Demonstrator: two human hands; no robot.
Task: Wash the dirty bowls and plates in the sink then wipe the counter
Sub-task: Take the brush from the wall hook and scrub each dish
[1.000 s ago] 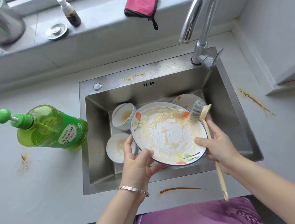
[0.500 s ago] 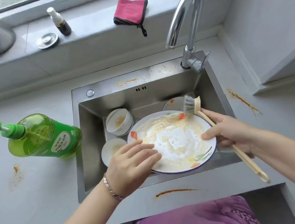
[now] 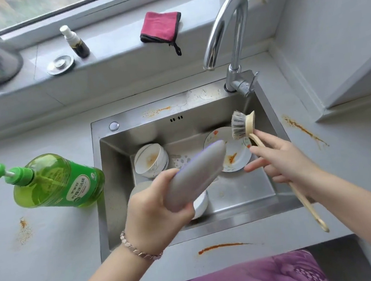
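The soap bottle [image 3: 57, 182] sits on the left counter [image 3: 42, 249], just beside the sink [image 3: 100, 196]. The left hand [image 3: 155, 210] grips a plate [image 3: 195, 176], turned on edge over the sink's middle, with fingers curled round its near rim. A bowl [image 3: 151, 164] sits farther back, apart. The right hand [image 3: 284, 161] holds the brush [image 3: 246, 125] above a second plate [image 3: 232, 158], its fingers loosely spread and the handle seemingly clamped under the palm.

Home kitchen: steel sink [image 3: 116, 194] (dirty dishes inside), faucet [image 3: 225, 31], windowsill.

green soap bottle [image 3: 57, 181], magenta cloth [image 3: 159, 25] – black-edged
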